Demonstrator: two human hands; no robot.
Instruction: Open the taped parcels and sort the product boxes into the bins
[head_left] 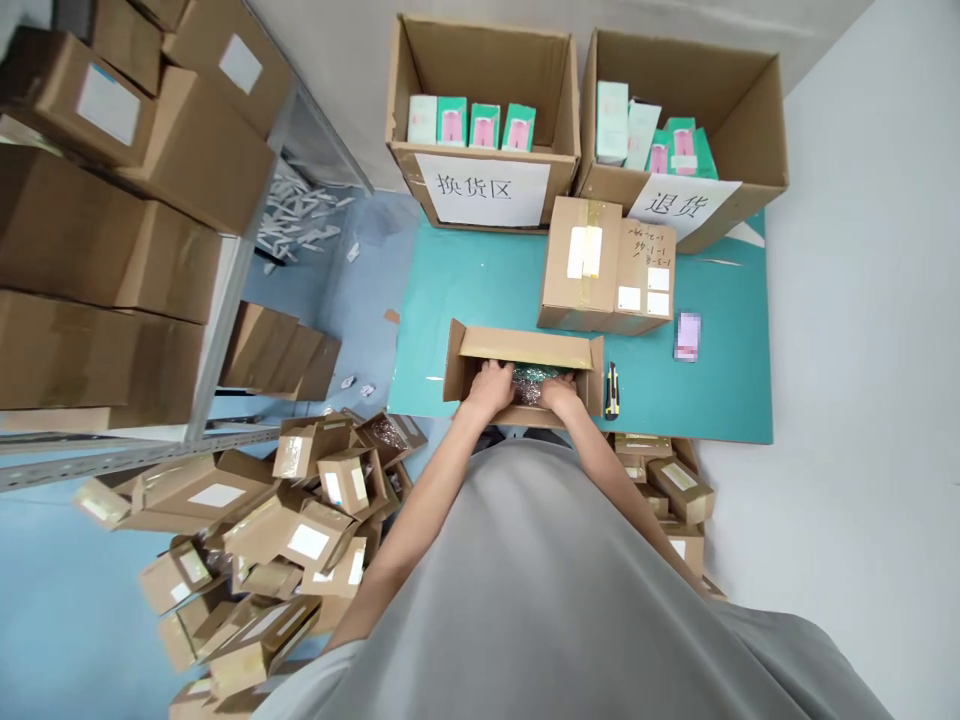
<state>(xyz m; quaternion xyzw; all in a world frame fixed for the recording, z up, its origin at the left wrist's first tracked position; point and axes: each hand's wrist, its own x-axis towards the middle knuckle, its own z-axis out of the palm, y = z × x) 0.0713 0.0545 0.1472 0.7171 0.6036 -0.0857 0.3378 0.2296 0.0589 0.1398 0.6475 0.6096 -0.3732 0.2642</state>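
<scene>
On the teal table (465, 275), 2 large open cartons stand side by side at the far edge, the left one (480, 60) holding 4 small boxes, the right one (686, 80) holding more; 1 taped carton (581, 290) sits just in front of them. Nearest you, 1 open box (525, 345) contains a bubble-wrapped item (529, 385); your left hand (491, 388) and right hand (560, 392) reach in at either side of the wrap, fingers partly hidden, grip and spread unclear. Smallest noted: 1 yellow-black cutter (613, 390), just right of the open box.
</scene>
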